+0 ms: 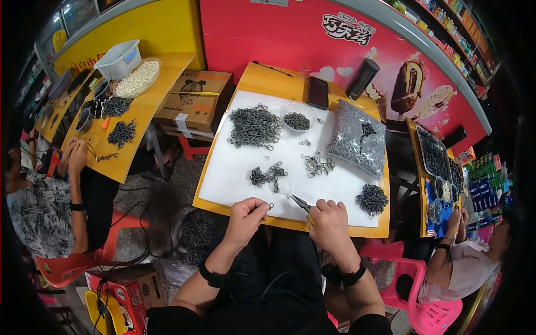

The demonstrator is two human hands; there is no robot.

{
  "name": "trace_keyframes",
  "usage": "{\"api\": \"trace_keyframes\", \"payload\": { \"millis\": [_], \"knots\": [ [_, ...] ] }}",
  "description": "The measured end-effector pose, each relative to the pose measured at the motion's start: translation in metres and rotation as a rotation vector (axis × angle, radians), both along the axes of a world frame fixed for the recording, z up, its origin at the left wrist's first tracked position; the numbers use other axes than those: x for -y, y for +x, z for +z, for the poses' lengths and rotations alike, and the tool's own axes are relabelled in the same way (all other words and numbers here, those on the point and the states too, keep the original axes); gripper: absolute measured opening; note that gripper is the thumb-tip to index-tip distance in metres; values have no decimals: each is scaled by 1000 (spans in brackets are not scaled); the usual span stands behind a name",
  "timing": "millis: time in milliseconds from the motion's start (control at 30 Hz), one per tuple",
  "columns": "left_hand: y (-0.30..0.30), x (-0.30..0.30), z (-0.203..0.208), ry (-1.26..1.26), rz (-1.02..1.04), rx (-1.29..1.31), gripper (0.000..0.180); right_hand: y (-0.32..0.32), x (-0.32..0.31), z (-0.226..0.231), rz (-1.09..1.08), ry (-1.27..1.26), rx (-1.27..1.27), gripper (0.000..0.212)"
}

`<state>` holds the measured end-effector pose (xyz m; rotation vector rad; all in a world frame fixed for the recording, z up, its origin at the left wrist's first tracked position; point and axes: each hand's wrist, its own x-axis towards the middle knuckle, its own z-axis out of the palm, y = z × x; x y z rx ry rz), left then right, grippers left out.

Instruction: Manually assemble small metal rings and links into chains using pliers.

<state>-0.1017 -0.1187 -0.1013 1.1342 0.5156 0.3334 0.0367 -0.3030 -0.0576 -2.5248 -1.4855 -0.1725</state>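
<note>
Over the near edge of the white sheet [223, 184], my left hand [245, 220] pinches a small dark metal ring [271, 205] between thumb and fingertips. My right hand [329, 223] is wrapped round a pair of needle-nose pliers [301, 202]; their tips point toward the left hand, apart from the ring. Just beyond lie a small heap of linked dark rings [269, 175] and a loose scatter of rings [319, 165]. A larger pile of linked rings [254, 127] sits at the far left, and a round clump of them [372, 200] at the right.
A clear tub of small rings [297, 121], a phone [318, 92], a dark cylinder [363, 79] and a bulging plastic bag of rings [357, 138] occupy the table's far side. People work at tables on both sides. Cardboard boxes [192, 103] stand left; a pink chair [413, 279] is right.
</note>
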Motion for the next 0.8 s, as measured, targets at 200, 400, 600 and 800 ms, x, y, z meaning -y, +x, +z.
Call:
{"api": "trace_keyframes", "payload": {
  "millis": [200, 400, 600, 800],
  "knots": [
    [-1, -1, 5, -23, -8, -22, 15, 15, -13, 10, 163, -155, 173, 7],
    [-2, -3, 4, -38, -4, 0, 14, 22, -25, 29, 350, -304, 335, 5],
    [-1, -4, -1, -18, 15, 37, 14, 26, -30, 40, 448, -431, 451, 8],
    [-1, -4, 0, -14, 7, 39, 14, 29, -34, 37, 483, -430, 415, 5]
  ]
}}
